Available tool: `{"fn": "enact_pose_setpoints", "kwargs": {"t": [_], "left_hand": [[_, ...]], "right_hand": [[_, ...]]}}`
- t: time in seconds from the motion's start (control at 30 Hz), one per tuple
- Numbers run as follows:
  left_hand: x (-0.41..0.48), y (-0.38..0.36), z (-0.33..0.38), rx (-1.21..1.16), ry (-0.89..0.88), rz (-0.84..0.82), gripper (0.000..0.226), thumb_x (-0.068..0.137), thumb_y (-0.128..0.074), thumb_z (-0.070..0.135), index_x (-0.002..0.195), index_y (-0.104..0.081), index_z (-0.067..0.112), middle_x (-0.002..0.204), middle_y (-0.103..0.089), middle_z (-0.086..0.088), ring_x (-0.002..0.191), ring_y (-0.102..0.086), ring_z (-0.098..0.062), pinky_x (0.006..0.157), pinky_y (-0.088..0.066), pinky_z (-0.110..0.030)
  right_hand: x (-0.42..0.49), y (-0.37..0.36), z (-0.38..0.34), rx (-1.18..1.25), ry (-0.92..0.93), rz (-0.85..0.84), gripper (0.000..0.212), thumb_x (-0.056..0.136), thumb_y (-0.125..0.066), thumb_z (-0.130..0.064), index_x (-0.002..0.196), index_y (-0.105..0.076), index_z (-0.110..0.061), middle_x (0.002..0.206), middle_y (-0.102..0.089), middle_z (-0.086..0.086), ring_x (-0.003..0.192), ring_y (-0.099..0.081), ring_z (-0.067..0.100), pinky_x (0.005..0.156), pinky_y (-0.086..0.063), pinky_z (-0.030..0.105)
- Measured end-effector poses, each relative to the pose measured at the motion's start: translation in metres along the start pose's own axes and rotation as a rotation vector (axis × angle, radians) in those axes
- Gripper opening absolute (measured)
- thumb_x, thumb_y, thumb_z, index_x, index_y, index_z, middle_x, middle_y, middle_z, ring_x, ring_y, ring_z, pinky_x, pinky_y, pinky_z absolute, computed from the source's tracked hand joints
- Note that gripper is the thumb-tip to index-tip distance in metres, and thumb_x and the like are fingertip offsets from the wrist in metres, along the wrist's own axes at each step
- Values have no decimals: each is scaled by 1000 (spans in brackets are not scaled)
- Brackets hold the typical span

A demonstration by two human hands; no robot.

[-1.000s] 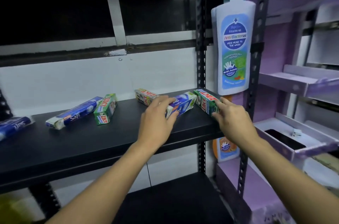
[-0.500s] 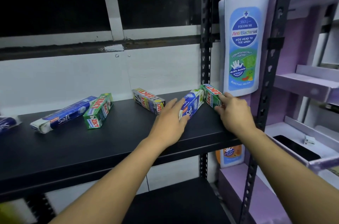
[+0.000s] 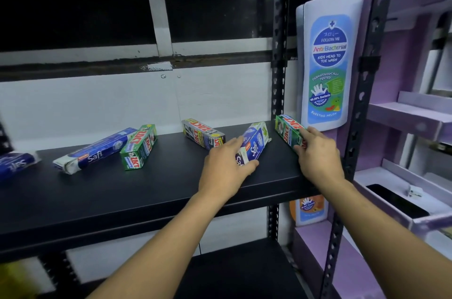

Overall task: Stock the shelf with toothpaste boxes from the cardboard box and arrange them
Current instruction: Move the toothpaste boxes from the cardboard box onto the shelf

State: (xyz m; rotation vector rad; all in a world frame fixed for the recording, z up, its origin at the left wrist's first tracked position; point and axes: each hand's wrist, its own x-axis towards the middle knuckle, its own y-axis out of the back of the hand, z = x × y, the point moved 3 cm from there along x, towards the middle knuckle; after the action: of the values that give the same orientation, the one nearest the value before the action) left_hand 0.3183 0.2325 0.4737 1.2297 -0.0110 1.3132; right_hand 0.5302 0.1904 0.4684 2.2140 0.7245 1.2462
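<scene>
On the black shelf (image 3: 146, 188) lie several toothpaste boxes. My left hand (image 3: 226, 167) holds the near end of a blue Safi box (image 3: 255, 143) between thumb and fingers; the box points toward the back wall. Right of it, my right hand (image 3: 318, 159) holds the near end of a green Zact box (image 3: 285, 127) beside the rear post, index finger along its top. To the left lie a grey Zact box (image 3: 203, 133), a second green Zact box (image 3: 139, 147) and two further blue Safi boxes (image 3: 95, 150) (image 3: 14, 164). The cardboard box is out of view.
A black perforated post (image 3: 278, 54) stands at the shelf's back right corner, a second post (image 3: 362, 103) at the front right. A big cut-out wash bottle (image 3: 327, 66) hangs between them. Purple display trays (image 3: 411, 117) stand to the right. A lower black shelf (image 3: 244, 271) sits below.
My left hand slid to the near end of the blue Safi box and turned it to point more toward the back wall. My right hand stayed on the green Zact box.
</scene>
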Motion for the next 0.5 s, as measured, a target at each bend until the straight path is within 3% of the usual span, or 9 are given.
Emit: {"fn": "enact_pose_setpoints", "kwargs": {"t": [0.3,0.4,0.5], "left_hand": [[-9,8,-4,-79,132,-50,73,69,-79,58,132,-60,28,108,-71,13,96,-64,-9,87,-52,-28],[-11,11,-6,-118,198,-111,65,66,-78,64,121,-65,32,100,-70,17,92,-62,-4,85,-51,-25],[-11,13,-6,-113,293,-154,50,65,-69,74,96,-62,36,93,-68,19,95,-60,-7,90,-52,-33]], "right_hand": [[-23,10,3,-9,74,-77,58,89,-64,-15,144,-45,-10,148,-43,10,122,-51,37,97,-49,46],[-33,16,-1,-30,70,-71,59,89,-63,-18,145,-43,-13,152,-38,10,123,-50,39,97,-48,47],[-41,20,-4,-25,65,-75,58,89,-63,-18,144,-44,-13,150,-40,8,119,-52,38,91,-49,46]]}}
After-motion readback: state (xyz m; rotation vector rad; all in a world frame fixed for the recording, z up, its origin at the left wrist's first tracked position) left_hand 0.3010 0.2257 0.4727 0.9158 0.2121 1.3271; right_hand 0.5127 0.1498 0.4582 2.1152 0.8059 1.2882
